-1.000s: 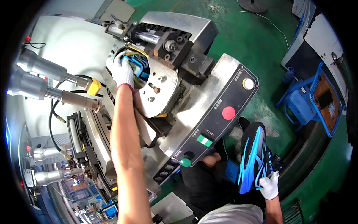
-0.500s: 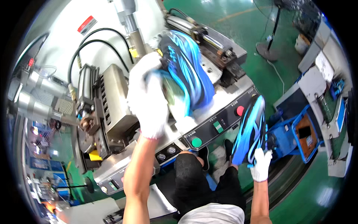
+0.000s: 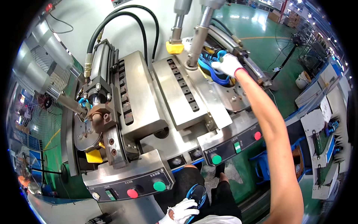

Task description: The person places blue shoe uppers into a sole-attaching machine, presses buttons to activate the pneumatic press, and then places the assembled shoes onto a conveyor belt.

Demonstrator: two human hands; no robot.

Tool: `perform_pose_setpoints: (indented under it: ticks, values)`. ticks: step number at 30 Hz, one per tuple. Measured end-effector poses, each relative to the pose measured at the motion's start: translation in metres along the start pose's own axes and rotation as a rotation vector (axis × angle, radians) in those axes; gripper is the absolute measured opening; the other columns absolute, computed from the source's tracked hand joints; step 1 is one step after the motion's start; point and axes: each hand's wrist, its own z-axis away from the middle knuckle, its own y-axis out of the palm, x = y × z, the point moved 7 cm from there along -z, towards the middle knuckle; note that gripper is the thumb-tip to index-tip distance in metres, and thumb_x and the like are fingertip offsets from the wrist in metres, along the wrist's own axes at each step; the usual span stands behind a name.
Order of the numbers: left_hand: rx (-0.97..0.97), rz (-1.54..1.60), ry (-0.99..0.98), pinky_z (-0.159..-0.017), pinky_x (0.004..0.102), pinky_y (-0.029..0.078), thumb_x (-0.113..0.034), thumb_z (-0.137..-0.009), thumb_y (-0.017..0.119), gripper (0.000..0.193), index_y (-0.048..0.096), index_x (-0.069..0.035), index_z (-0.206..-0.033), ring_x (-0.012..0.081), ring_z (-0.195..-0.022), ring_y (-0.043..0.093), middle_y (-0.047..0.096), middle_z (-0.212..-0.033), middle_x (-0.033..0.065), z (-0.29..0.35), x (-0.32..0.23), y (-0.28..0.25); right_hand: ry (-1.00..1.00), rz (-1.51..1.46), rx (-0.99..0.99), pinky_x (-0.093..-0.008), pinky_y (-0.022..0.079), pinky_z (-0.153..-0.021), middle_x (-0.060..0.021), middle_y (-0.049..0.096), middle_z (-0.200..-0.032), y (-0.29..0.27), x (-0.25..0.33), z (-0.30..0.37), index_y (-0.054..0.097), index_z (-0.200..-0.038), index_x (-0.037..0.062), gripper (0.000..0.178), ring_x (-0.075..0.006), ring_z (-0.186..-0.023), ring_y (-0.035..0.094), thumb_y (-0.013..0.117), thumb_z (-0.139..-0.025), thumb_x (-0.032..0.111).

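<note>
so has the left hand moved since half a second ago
Yes. The left hand was up over the machine top; now it is down below the control panel, at the frame's lower edge, holding a blue and black shoe.

This is a factory floor, a shoe-making line by the look of it. A big steel press machine (image 3: 179,97) with hydraulic cylinders (image 3: 48,71) and black hoses (image 3: 123,18) fills the centre. Control panels (image 3: 130,184) with red and green push buttons run along its lower edge. Green painted floor (image 3: 268,33) stretches to the upper right, where a pedestal fan (image 3: 296,41) and rows of ceiling lights show.
</note>
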Motion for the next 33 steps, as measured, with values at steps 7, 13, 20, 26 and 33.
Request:
perform_pose_setpoints:
  ticks: [7, 13, 20, 26, 33]
  values:
    - [0.018, 0.338, -0.216, -0.12, 0.0486, 0.038, -0.016, -0.092, 0.066, 0.022, 0.078, -0.015, -0.11, 0.0346, -0.131, 0.058, 0.067, -0.131, 0.012, 0.015, 0.036, 0.013, -0.004, 0.038, -0.179, -0.0456, 0.055, -0.098, -0.0285, 0.071, -0.121, 0.071, 0.008, -0.04, 0.074, -0.114, -0.0018, 0.062, -0.0414, -0.111, 0.07, 0.067, -0.084, 0.052]
    - [0.097, 0.174, 0.036, -0.114, 0.0536, 0.043, -0.005, -0.086, 0.073, 0.033, 0.073, -0.012, -0.118, 0.0385, -0.125, 0.06, 0.063, -0.131, 0.0161, 0.005, 0.034, 0.022, -0.035, -0.087, -0.323, -0.0434, 0.052, -0.105, -0.0305, 0.068, -0.127, 0.024, 0.026, 0.024, 0.06, -0.14, -0.0044, 0.07, -0.0432, -0.122, 0.065, 0.066, -0.095, 0.049]
    - [0.031, 0.111, 0.094, -0.115, 0.0523, 0.042, -0.015, -0.093, 0.069, 0.032, 0.071, -0.012, -0.125, 0.0363, -0.132, 0.058, 0.067, -0.132, 0.0116, 0.012, 0.029, 0.024, -0.565, -0.468, -0.373, -0.0504, 0.037, -0.122, -0.0327, 0.047, -0.154, 0.077, 0.109, 0.352, 0.044, -0.152, -0.0068, 0.082, -0.0475, -0.145, 0.047, 0.079, -0.088, 0.03]
    - [0.111, 0.064, 0.064, -0.112, 0.0466, 0.044, -0.009, -0.093, 0.067, 0.024, 0.072, -0.007, -0.117, 0.0342, -0.121, 0.063, 0.069, -0.122, 0.0129, -0.005, 0.017, 0.045, -0.291, 0.035, -0.081, -0.0584, 0.01, -0.129, -0.0289, 0.023, -0.169, 0.181, 0.069, 0.368, 0.029, -0.161, -0.004, 0.095, -0.0491, -0.157, 0.018, 0.063, -0.095, 0.055]
    - [-0.277, 0.202, -0.147, -0.094, 0.0314, 0.051, 0.002, -0.097, 0.056, 0.022, 0.068, -0.003, -0.114, 0.0173, -0.103, 0.064, 0.067, -0.112, 0.0091, -0.037, 0.005, 0.055, -0.175, -0.71, -0.036, -0.0453, 0.025, -0.127, -0.029, 0.027, -0.168, 0.127, 0.008, 0.551, 0.028, -0.163, -0.0028, 0.1, -0.041, -0.158, 0.027, 0.075, -0.092, 0.05]
